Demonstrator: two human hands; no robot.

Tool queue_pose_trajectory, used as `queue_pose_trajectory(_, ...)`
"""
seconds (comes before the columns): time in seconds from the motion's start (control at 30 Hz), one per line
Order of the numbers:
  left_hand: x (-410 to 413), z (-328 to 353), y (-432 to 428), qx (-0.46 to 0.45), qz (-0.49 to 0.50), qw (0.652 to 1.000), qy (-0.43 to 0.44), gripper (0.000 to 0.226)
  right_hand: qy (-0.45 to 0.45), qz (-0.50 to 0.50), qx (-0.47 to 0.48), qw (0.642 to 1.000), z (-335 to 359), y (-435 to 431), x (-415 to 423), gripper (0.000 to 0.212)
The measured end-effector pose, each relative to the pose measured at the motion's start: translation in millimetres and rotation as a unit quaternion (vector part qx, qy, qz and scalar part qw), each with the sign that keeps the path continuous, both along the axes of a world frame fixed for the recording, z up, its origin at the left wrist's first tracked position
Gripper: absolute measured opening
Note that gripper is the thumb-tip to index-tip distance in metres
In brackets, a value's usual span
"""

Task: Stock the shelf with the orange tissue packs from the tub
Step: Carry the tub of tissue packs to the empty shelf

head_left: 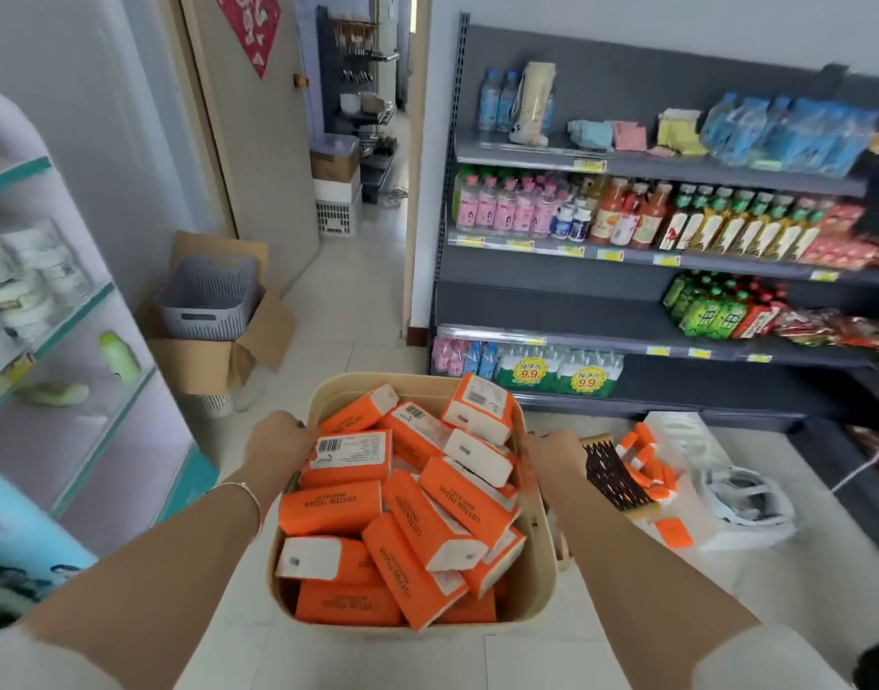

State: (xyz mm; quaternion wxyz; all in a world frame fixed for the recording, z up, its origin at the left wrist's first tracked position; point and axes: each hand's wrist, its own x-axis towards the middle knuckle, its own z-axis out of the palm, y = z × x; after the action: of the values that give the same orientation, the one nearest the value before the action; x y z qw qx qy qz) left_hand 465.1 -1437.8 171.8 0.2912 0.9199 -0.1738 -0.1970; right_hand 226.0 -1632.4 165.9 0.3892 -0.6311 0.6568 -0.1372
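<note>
A beige plastic tub (537,565) hangs in front of me above the tiled floor, filled with several orange tissue packs (337,505) lying at all angles. My left hand (278,440) grips the tub's left rim and my right hand (551,453) grips its right rim. The dark grey shelf unit (551,301) stands ahead on the right. Its third board from the top has a bare stretch on the left half, beside green and red drink bottles (716,311).
A grey basket (208,298) sits in an open cardboard box on the floor at left. A glass cabinet (54,341) stands at far left. More orange packs (646,465) and white bags lie on the floor at right. A doorway opens ahead.
</note>
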Motion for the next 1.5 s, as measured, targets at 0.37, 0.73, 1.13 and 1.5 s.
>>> queue_pose_trajectory(0.37, 92, -2, -181, 0.015, -0.079, 0.997, -0.005, 0.035, -0.004, -0.077, -0.004, 0.997, -3, -136, 61, 0.036)
queue_pose_trajectory(0.73, 148, -17, -324, 0.018, -0.058, 0.998, 0.036, 0.035, 0.019, -0.028, 0.000, 0.999, -14, -305, 126, 0.034)
queue_pose_trajectory(1.13, 236, -31, -387, 0.023, 0.028, 0.996, 0.082, 0.036, 0.058, 0.071, 0.001, 0.996, -25, -411, 256, 0.037)
queue_pose_trajectory(1.5, 327, -34, -430, 0.003, 0.080, 0.991, 0.110, 0.026, 0.035, 0.106, 0.034, 0.993, -43, -455, 362, 0.030)
